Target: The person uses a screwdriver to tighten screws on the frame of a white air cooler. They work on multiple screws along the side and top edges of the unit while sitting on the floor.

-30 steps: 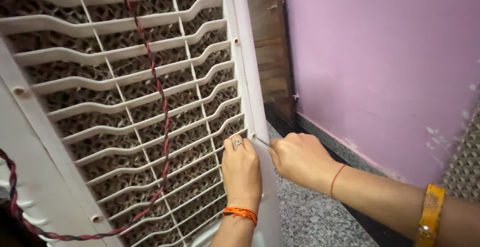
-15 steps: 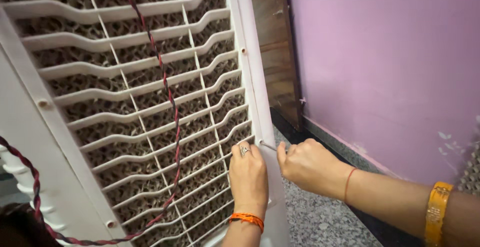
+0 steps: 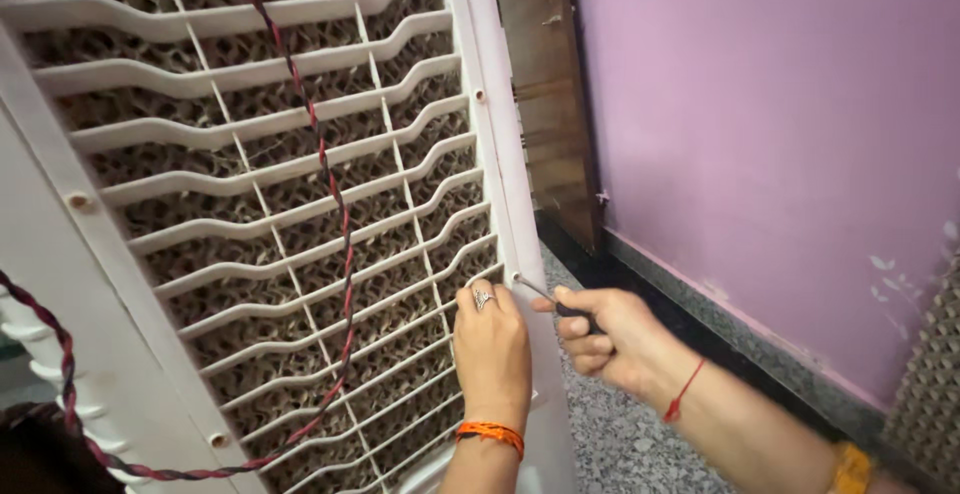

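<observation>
While right hand [image 3: 610, 339] grips metal screwdriver [image 3: 535, 289] | left hand [image 3: 492, 349] braces ribbed plastic grille [image 3: 300, 134]

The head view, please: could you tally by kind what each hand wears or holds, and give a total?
Finger rings: 1, on the left hand.
Orange wristbands: 1, left wrist.
Red wrist threads: 1, on the right hand's wrist.
Yellow-orange bangles: 1, right forearm.
Screwdrivers: 1, in the right hand, tip at the white grille panel.
Total: 5

Left hand [image 3: 492, 354] wears a ring and orange wristband; right hand [image 3: 612, 339] red thread.
</observation>
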